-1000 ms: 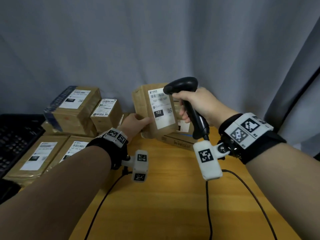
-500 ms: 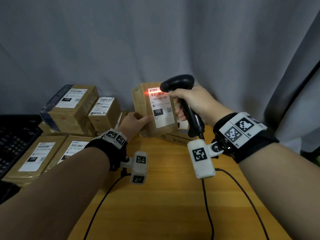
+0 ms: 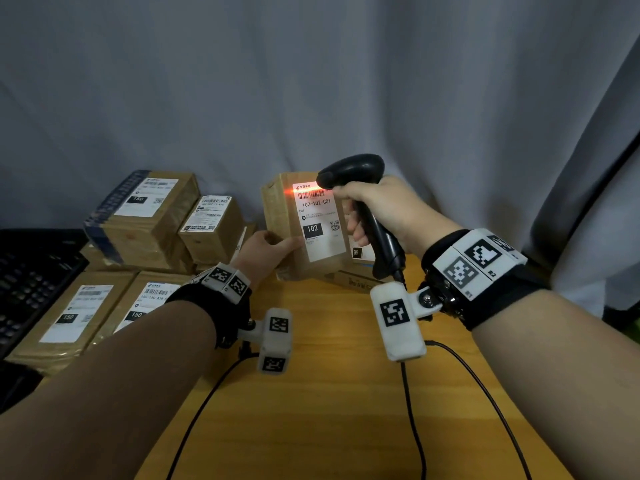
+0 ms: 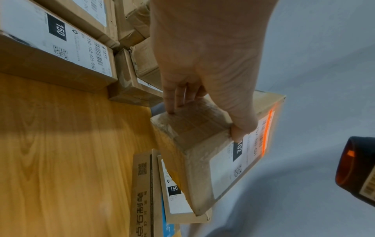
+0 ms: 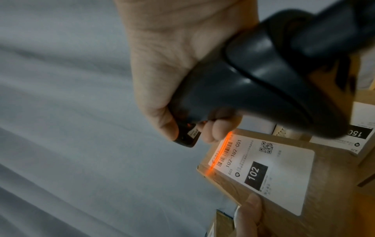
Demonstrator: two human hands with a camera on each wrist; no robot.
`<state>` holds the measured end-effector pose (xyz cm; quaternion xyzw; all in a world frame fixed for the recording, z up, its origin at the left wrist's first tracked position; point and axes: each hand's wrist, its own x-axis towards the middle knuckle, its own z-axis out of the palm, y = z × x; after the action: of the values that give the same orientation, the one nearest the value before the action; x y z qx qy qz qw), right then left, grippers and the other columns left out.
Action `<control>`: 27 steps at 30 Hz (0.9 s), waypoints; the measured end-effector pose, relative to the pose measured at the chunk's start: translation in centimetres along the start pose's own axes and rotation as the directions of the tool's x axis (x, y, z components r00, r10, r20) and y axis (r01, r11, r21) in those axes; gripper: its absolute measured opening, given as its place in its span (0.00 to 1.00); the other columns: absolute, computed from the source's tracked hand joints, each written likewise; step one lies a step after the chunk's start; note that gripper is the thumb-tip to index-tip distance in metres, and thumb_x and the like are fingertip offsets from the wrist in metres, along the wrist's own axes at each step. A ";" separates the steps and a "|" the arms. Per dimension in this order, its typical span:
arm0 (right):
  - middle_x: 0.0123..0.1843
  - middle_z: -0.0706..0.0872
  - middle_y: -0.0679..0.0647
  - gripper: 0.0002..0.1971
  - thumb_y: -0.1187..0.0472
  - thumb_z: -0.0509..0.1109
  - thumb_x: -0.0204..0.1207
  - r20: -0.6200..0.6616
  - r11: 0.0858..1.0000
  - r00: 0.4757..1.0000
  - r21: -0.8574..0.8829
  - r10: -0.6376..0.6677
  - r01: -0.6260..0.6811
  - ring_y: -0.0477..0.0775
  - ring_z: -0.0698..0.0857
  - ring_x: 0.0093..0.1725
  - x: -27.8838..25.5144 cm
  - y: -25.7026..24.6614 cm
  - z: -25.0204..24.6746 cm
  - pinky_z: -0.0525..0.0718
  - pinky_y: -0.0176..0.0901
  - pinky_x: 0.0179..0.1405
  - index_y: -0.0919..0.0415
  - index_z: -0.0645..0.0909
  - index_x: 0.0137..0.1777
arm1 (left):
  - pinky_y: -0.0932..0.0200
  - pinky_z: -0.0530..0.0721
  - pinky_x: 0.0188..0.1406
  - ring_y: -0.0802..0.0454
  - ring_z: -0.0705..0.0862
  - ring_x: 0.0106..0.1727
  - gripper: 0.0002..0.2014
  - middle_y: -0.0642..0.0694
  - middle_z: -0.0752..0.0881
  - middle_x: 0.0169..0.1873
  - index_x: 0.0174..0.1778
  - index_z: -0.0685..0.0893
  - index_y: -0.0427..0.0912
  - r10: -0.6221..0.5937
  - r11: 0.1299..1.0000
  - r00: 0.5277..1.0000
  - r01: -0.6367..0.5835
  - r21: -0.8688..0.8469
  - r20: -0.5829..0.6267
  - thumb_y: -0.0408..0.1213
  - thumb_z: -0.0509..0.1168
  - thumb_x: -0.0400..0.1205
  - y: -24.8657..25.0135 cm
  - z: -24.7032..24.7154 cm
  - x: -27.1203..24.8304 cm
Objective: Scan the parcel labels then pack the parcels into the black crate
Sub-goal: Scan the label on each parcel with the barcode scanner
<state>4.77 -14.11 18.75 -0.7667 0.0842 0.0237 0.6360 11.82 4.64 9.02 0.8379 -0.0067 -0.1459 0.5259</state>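
Observation:
My left hand [image 3: 268,249] grips a brown cardboard parcel [image 3: 291,216] marked 102 and holds it tilted upright above the table, thumb on the label side [image 4: 238,131], fingers behind. My right hand [image 3: 375,211] grips a black barcode scanner [image 3: 356,174] by its handle, its head just right of the parcel's top. An orange scan line [image 3: 306,190] lies across the barcode on the white label [image 5: 261,170]. The scanner's amber window [image 4: 349,162] faces the label. A slice of the black crate [image 3: 31,282] shows at the far left.
Several more labelled parcels [image 3: 149,216] are stacked on the left of the wooden table [image 3: 329,403], some marked 150 [image 3: 69,317]. Flat parcels [image 4: 174,189] lie under the held one. A grey curtain [image 3: 311,81] hangs behind. Black cables [image 3: 412,410] run across the table.
The scan line has come on across the label's barcode. The scanner and the parcel have drifted slightly left and stay close together.

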 end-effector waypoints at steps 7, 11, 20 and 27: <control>0.28 0.85 0.59 0.14 0.52 0.72 0.77 0.023 0.998 0.998 -0.038 0.050 -0.049 0.53 0.83 0.23 -0.4 -0.5 -0.3 0.84 0.39 0.24 0.66 0.82 0.43 | 0.60 0.81 0.41 0.57 0.82 0.41 0.13 0.52 0.84 0.41 0.48 0.80 0.47 -0.069 0.991 0.996 0.076 0.108 -0.062 0.51 0.70 0.78 -0.4 -0.5 0.2; 0.28 0.85 0.59 0.14 0.52 0.72 0.76 0.017 0.997 0.997 -0.045 0.071 -0.070 0.53 0.84 0.23 -0.5 -0.6 -0.3 0.84 0.38 0.24 0.65 0.82 0.42 | 0.55 0.84 0.51 0.51 0.83 0.46 0.21 0.48 0.84 0.47 0.58 0.83 0.41 -0.100 0.982 0.992 0.112 0.154 -0.079 0.53 0.70 0.77 -0.7 -0.7 0.4; 0.29 0.84 0.60 0.14 0.53 0.73 0.76 0.019 0.998 0.998 -0.006 0.059 -0.059 0.53 0.83 0.23 -0.6 -0.8 0.3 0.83 0.39 0.23 0.66 0.82 0.43 | 0.52 0.85 0.55 0.47 0.85 0.51 0.26 0.44 0.86 0.52 0.60 0.83 0.39 -0.119 0.974 0.989 0.134 0.184 -0.093 0.56 0.71 0.75 -1.5 -1.2 0.4; 0.28 0.81 0.55 0.11 0.57 0.74 0.77 -0.096 0.997 0.995 0.081 0.028 -0.020 0.48 0.79 0.22 0.2 2.5 3.2 0.80 0.38 0.22 0.65 0.81 0.41 | 0.59 0.84 0.41 0.50 0.85 0.46 0.26 0.43 0.86 0.52 0.66 0.78 0.36 -0.152 0.980 0.988 0.148 -0.130 -0.024 0.51 0.68 0.79 -3.1 -2.4 -1.4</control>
<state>4.79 -11.42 15.64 -0.7398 0.1250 -0.0095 0.6610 10.61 8.32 7.60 0.8028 0.0747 -0.1711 0.5662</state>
